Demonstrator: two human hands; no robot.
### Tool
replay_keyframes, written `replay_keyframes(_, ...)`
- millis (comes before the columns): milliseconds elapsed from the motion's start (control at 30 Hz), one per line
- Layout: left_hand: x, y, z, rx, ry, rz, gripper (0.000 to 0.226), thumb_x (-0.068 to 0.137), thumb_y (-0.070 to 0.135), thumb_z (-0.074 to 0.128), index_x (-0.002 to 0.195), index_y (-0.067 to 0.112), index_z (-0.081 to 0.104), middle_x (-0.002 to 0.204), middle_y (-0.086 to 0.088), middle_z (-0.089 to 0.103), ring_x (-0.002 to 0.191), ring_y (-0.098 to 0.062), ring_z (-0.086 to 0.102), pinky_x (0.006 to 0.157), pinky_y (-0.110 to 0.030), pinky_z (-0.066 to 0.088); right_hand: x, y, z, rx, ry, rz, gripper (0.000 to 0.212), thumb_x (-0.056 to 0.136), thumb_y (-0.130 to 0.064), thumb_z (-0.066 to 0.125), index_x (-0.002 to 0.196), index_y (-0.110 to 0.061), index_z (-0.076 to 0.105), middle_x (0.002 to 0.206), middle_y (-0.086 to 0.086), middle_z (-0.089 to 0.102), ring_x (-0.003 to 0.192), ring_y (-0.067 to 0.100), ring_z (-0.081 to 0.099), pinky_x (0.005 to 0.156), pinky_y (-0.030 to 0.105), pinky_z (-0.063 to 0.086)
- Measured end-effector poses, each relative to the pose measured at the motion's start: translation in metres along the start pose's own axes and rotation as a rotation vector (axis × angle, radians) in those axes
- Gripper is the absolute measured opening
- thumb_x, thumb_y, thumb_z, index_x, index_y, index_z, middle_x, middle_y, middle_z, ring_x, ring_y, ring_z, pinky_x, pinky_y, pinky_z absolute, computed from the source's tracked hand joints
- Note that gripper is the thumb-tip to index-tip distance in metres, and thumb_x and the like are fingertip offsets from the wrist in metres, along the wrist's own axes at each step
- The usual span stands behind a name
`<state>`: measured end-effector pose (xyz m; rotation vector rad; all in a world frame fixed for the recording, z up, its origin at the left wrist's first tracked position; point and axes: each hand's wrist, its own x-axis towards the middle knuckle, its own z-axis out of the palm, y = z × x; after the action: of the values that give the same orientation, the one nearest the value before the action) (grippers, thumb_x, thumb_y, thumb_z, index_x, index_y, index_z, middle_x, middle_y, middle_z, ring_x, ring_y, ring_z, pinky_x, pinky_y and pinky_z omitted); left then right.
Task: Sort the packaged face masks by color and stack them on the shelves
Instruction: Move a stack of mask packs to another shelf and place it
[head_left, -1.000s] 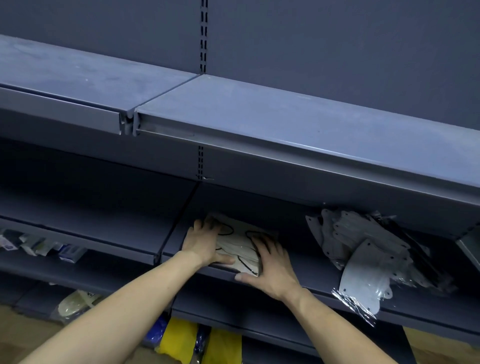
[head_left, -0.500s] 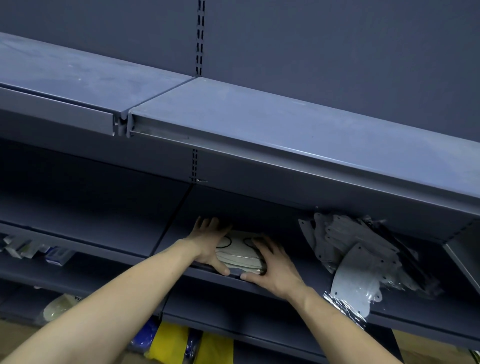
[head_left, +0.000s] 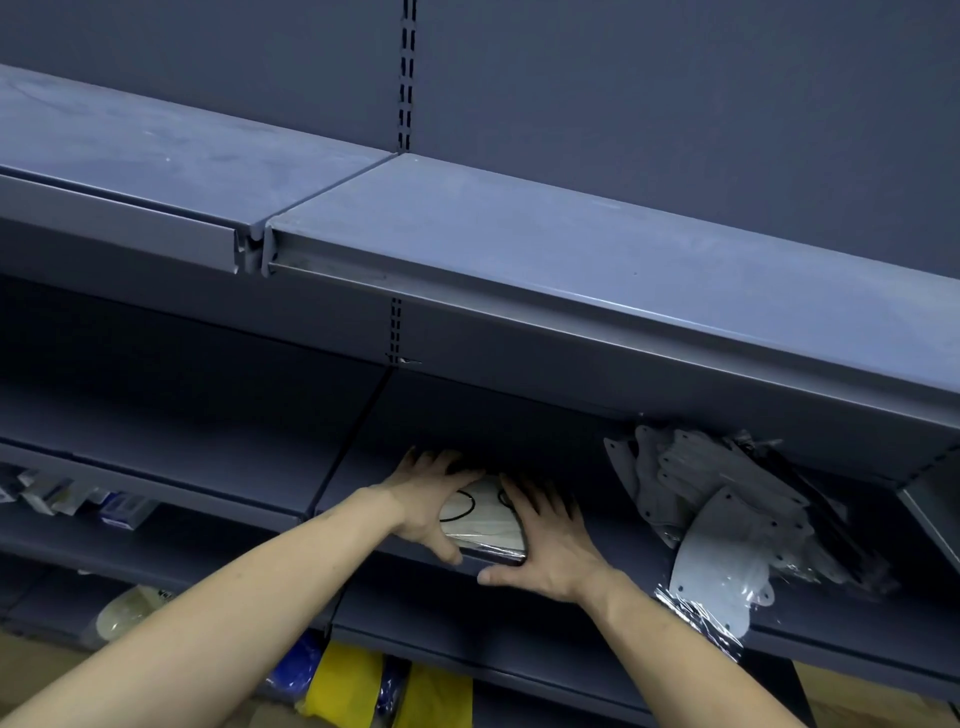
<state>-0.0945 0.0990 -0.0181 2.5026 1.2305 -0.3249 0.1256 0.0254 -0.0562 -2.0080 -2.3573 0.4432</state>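
Note:
A small stack of packaged beige face masks (head_left: 480, 522) with black ear loops lies on the middle shelf (head_left: 613, 525), near its front edge. My left hand (head_left: 431, 499) presses against the stack's left side with straight fingers, thumb along the front. My right hand (head_left: 545, 540) lies flat against its right side, thumb at the front edge. A loose heap of packaged white masks (head_left: 717, 519) sits on the same shelf to the right, one pack (head_left: 711, 587) hanging over the edge.
The upper shelf (head_left: 519, 249) juts out just above my hands. Small boxes (head_left: 78, 501) lie on the shelf at far left. Yellow packs (head_left: 353, 680) and blue packs (head_left: 296, 665) sit lower down, with a pale bag (head_left: 130, 610) at lower left.
Both hands have closed in on the beige stack, squaring it into a narrower pile. The view has shifted slightly.

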Motion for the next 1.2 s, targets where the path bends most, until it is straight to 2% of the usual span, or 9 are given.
replay_keyframes(167, -0.005, -0.001, 0.005, 0.023, 0.000, -0.008, 0.124, 0.061, 0.063, 0.080, 0.157, 0.036, 0.006, 0.160, -0.005, 0.014, 0.145, -0.032, 0.012, 0.121, -0.048, 0.002, 0.000, -0.007, -0.007, -0.064, 0.025, 0.026, 0.127, 0.056, -0.088, 0.063, 0.157, -0.040, 0.004, 0.159, 0.000, 0.017, 0.142, 0.026, 0.018, 0.117, 0.044, 0.015)
replay_keyframes(333, -0.006, -0.002, 0.008, 0.072, 0.061, 0.067, 0.115, 0.060, 0.056, 0.080, 0.154, 0.039, 0.015, 0.145, -0.005, 0.032, 0.133, -0.032, 0.027, 0.120, -0.050, 0.007, -0.003, -0.011, 0.004, -0.054, 0.019, 0.034, 0.131, 0.056, -0.088, 0.062, 0.158, -0.036, -0.003, 0.165, -0.002, 0.000, 0.151, 0.027, -0.006, 0.121, 0.054, -0.005)
replay_keyframes(500, -0.014, -0.006, 0.026, 0.107, 0.062, 0.061, 0.116, 0.068, 0.055, 0.077, 0.157, 0.032, 0.006, 0.158, -0.011, 0.012, 0.144, -0.034, 0.013, 0.121, -0.047, 0.010, -0.007, -0.022, -0.006, -0.040, 0.032, 0.090, 0.119, 0.063, -0.081, 0.059, 0.158, -0.034, 0.006, 0.156, -0.003, 0.024, 0.139, 0.024, 0.024, 0.117, 0.041, 0.023)
replay_keyframes(700, -0.019, -0.004, 0.040, 0.249, 0.271, 0.149, 0.100, 0.079, 0.047, 0.067, 0.157, 0.026, 0.010, 0.141, -0.011, 0.038, 0.126, -0.034, 0.038, 0.119, -0.052, 0.013, -0.021, -0.030, -0.009, -0.110, 0.109, 0.050, 0.092, 0.071, -0.068, 0.049, 0.153, -0.033, 0.029, 0.138, -0.004, 0.049, 0.121, 0.022, 0.045, 0.098, 0.037, 0.044)
replay_keyframes(833, -0.030, -0.004, 0.043, 0.232, 0.330, 0.156, 0.079, 0.085, 0.028, 0.063, 0.154, 0.023, 0.025, 0.136, -0.010, 0.046, 0.121, -0.032, 0.045, 0.116, -0.043, 0.025, -0.033, -0.042, 0.006, -0.104, 0.265, 0.037, 0.078, 0.075, -0.064, 0.052, 0.142, -0.025, 0.049, 0.119, -0.003, 0.061, 0.105, 0.023, 0.056, 0.085, 0.039, 0.051)
replay_keyframes(900, -0.037, -0.002, 0.043, 0.214, 0.356, 0.143, 0.064, 0.085, 0.018, 0.058, 0.146, 0.022, 0.038, 0.128, -0.007, 0.051, 0.115, -0.030, 0.049, 0.105, -0.037, 0.033, -0.040, -0.048, 0.019, -0.154, 0.375, 0.029, 0.070, 0.077, -0.062, 0.055, 0.135, -0.023, 0.055, 0.118, -0.003, 0.065, 0.103, 0.024, 0.061, 0.092, 0.043, 0.051)
replay_keyframes(967, -0.042, 0.001, 0.044, 0.239, 0.383, 0.122, 0.053, 0.086, 0.010, 0.054, 0.137, 0.021, 0.048, 0.121, -0.006, 0.056, 0.110, -0.028, 0.053, 0.099, -0.035, 0.036, -0.044, -0.053, 0.028, -0.267, 0.400, 0.060, 0.072, 0.076, -0.058, 0.063, 0.138, -0.024, 0.052, 0.134, 0.000, 0.060, 0.122, 0.027, 0.057, 0.108, 0.053, 0.041)
replay_keyframes(1067, -0.043, 0.007, 0.049, 0.273, 0.402, 0.081, 0.050, 0.087, 0.004, 0.049, 0.135, 0.018, 0.049, 0.119, -0.005, 0.060, 0.109, -0.028, 0.056, 0.099, -0.034, 0.036, -0.047, -0.063, 0.033, -0.324, 0.409, 0.098, 0.078, 0.068, -0.039, 0.079, 0.140, -0.022, 0.051, 0.146, 0.006, 0.051, 0.137, 0.030, 0.045, 0.111, 0.060, 0.034)
replay_keyframes(1200, -0.043, 0.013, 0.051, 0.311, 0.382, 0.039, 0.061, 0.089, 0.006, 0.050, 0.147, 0.016, 0.036, 0.129, -0.008, 0.060, 0.119, -0.029, 0.054, 0.114, -0.039, 0.027, -0.046, -0.073, 0.032, -0.245, 0.495, 0.060, 0.064, 0.061, 0.000, 0.079, 0.119, -0.023, 0.066, 0.110, -0.003, 0.071, 0.101, 0.023, 0.068, 0.100, 0.051, 0.047)
